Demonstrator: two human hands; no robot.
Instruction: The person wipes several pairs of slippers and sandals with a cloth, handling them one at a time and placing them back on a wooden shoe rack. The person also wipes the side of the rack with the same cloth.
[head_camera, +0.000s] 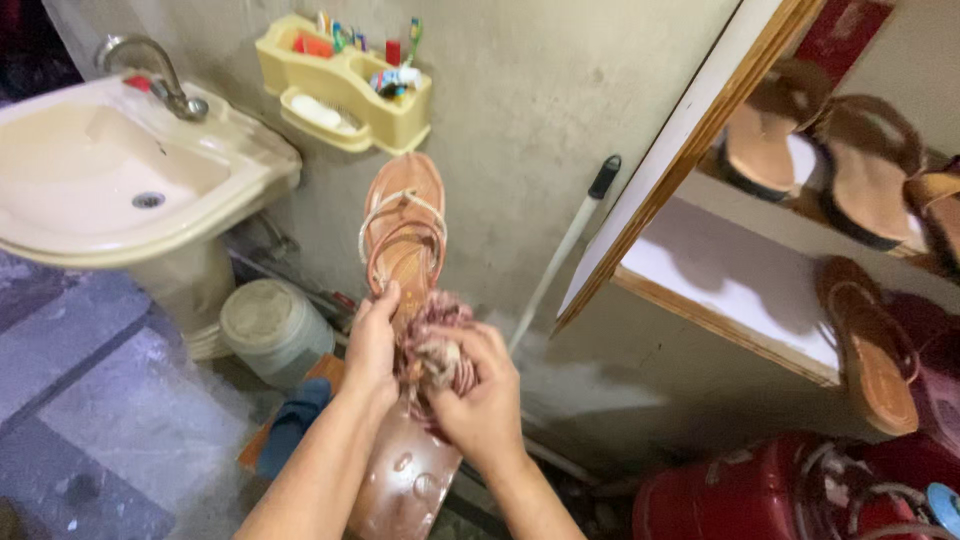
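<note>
An orange-brown strappy sandal (405, 225) is held up in front of me, toe pointing away. My left hand (372, 345) grips its side near the straps. My right hand (480, 385) is closed on a crumpled pinkish cloth (437, 340) pressed against the middle of the sandal. Below my hands a second brown sole (405, 480) shows, shiny and with wet drops on it; whether either hand holds it is hidden.
A cream washbasin (110, 170) with a tap stands at the left, a yellow wall holder (345, 85) with toothbrushes above. A white bucket (270, 325) sits below. White shelves (740, 290) at the right hold several sandals. A white stick (565, 250) leans on the wall. Red containers (740, 495) stand at the bottom right.
</note>
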